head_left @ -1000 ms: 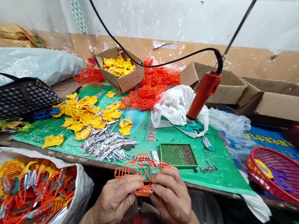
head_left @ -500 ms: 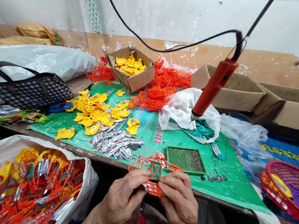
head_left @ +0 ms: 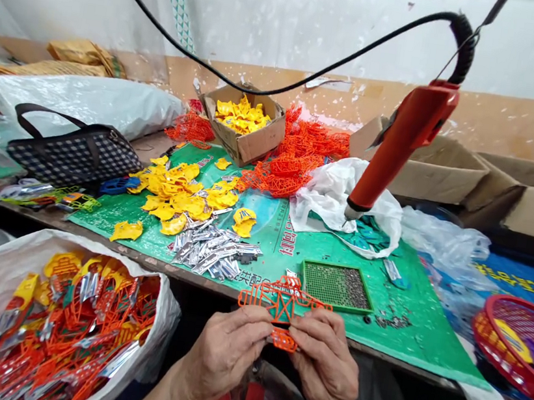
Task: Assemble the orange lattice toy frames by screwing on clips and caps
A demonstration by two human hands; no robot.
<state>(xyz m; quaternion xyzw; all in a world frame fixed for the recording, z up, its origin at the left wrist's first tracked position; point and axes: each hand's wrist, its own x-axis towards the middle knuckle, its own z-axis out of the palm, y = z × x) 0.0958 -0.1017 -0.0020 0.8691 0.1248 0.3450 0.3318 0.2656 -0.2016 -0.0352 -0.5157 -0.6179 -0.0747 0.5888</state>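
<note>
An orange plastic lattice frame (head_left: 283, 308) is held at the table's front edge, with a shiny silvery piece showing through its upper middle. My left hand (head_left: 228, 346) pinches its near left side, thumb and fingers closed. Opposite it, my right hand (head_left: 327, 359) grips the near right side with fingertips bent around the part. A short orange slatted section (head_left: 284, 339) shows between the two sets of fingertips. Just beyond lies a green perforated tray (head_left: 337, 286) with small dark screws on its right half. An orange electric screwdriver (head_left: 402, 145) hangs tip down above the table.
Silvery metal pieces (head_left: 214, 249) and yellow plastic parts (head_left: 179, 195) are heaped left of centre. A white sack (head_left: 165, 318) of assembled parts stands front left. Behind are a cardboard box (head_left: 259, 143) and orange frames (head_left: 297, 158). A red basket (head_left: 481, 326) sits at right.
The hanging screwdriver has swung nearer and looks larger. My left fingers have shifted slightly on the orange frame, and both hands still hold it. The whole view has moved a little.
</note>
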